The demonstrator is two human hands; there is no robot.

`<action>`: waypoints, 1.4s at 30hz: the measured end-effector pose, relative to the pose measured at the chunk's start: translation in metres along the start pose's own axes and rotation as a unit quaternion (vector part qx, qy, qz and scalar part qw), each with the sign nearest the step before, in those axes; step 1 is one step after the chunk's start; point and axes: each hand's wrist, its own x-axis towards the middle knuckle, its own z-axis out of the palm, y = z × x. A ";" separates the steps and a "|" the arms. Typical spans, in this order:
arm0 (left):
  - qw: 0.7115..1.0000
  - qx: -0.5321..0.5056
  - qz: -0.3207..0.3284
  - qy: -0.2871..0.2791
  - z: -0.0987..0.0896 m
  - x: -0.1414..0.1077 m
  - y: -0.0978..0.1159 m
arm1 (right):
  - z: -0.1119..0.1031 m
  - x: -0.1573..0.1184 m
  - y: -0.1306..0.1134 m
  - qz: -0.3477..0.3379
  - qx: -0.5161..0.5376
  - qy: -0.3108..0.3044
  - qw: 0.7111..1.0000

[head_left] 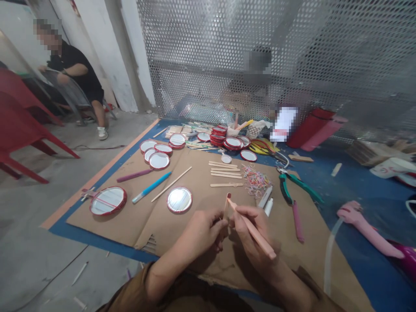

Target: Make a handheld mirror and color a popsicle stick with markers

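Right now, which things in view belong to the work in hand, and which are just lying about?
Belong, it seems:
small stick with a reddish end, in the left hand
peach pen in the right hand, tip by that end
wooden sticks laid side by side
red-rimmed disc near the left hand

Probably just lying about:
lit phone
white cup
red chair

Brown sleeves (131, 290), bare forearms (175, 262)

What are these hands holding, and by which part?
The left hand holds a wooden stick by its lower end; the right hand, a pink marker near its tip.
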 end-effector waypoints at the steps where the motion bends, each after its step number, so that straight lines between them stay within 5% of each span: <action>1: 1.000 -0.001 0.001 0.000 0.000 0.000 0.000 | 0.000 0.000 0.000 0.000 0.001 0.002 1.000; 42: 1.000 -0.015 -0.012 0.012 0.002 0.001 -0.004 | 0.001 0.001 -0.006 0.027 -0.007 0.031 0.999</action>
